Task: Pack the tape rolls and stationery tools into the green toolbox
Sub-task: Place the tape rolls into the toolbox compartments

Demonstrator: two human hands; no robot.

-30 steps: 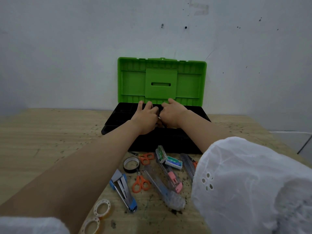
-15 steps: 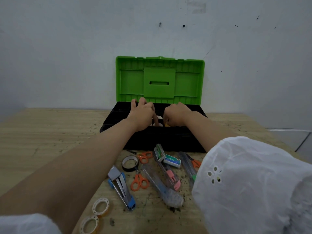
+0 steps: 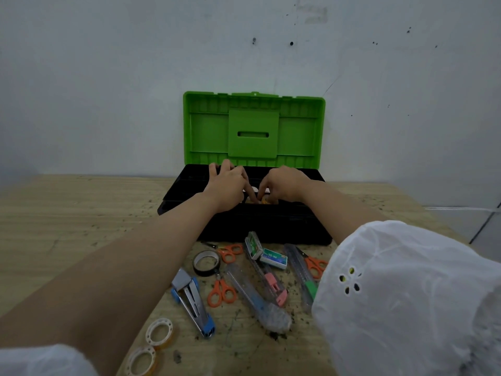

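Hands that were pressed together a second ago now sit apart, with a gap between them over the open toolbox [image 3: 271, 226].

Findings:

1. My left hand [image 3: 226, 185] and right hand [image 3: 284, 185] both reach into the black base. The fingers of each curl down toward white and orange items [image 3: 264, 201] inside. I cannot tell whether either hand grips anything; the front wall and the knuckles hide the fingertips.
2. The green lid [image 3: 254, 126] stands upright against the wall [image 3: 108, 77].
3. Still on the table [image 3: 67, 226], in front of the box:
   - black tape roll [image 3: 207, 263];
   - scissors, three orange pairs: one near the front wall [image 3: 230, 252], one beside the stapler [image 3: 221, 291], one partly under my sleeve [image 3: 314, 265];
   - blue stapler [image 3: 192, 302], lying beside my left forearm;
   - two staple boxes [image 3: 273, 260], touching;
   - three knives, pink [image 3: 272, 284], blue [image 3: 257, 302] and green [image 3: 306, 280], side by side;
   - two clear tape rolls [image 3: 160, 331] at the near edge, beside my left arm.
4. Obstructions: my white sleeve [image 3: 406, 294] covers the lower right of the view and the green knife's near end. My left forearm crosses the table's left part.
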